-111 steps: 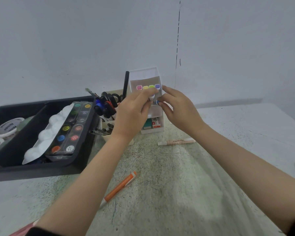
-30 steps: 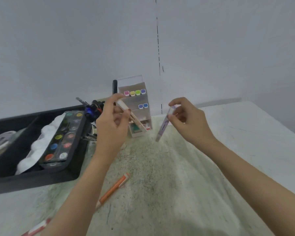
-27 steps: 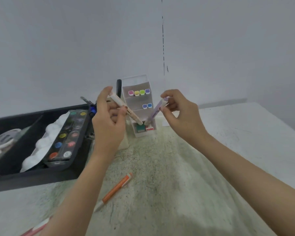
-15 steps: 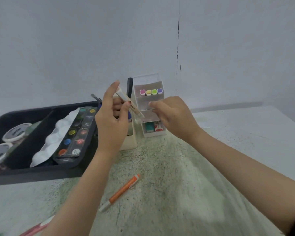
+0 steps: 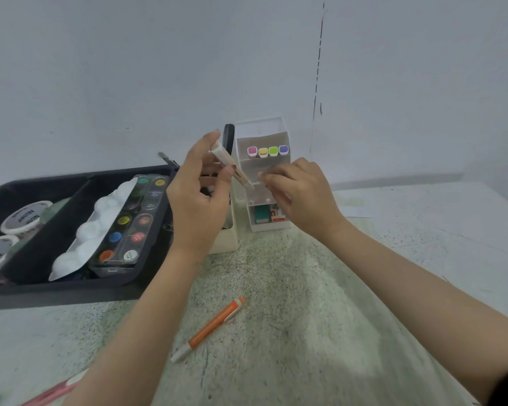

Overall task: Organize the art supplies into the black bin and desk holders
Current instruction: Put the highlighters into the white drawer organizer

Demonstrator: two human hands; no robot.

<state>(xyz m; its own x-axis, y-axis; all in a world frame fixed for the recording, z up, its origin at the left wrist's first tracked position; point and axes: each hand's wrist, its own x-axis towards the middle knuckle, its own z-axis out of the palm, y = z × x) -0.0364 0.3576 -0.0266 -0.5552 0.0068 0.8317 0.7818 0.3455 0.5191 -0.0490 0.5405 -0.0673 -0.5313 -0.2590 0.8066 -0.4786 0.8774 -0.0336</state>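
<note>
The left hand [image 5: 200, 200] is raised in front of the cream cup [image 5: 228, 244] and pinches a beige marker [image 5: 242, 178] between thumb and fingers. The marker tilts, with its lower end pointing at the middle shelf of the white holder [image 5: 260, 131]. The right hand [image 5: 304, 196] has its fingers curled at that same shelf. The view there is blurred, so I cannot tell whether they pinch anything.

Four markers with coloured caps [image 5: 267, 150] stand in the holder's top shelf. The holder stands at the far edge of the bench [image 5: 379, 259], beside the cup.

The black bin [image 5: 71, 295] sits at the left edge. It holds a paint set [image 5: 129, 224], a white palette [image 5: 96, 230] and two lidded tubs [image 5: 24, 218].

An orange pen [image 5: 208, 328] lies loose mid-bench, between the forearms. A pink pen [image 5: 53, 391] lies at the near left corner.
</note>
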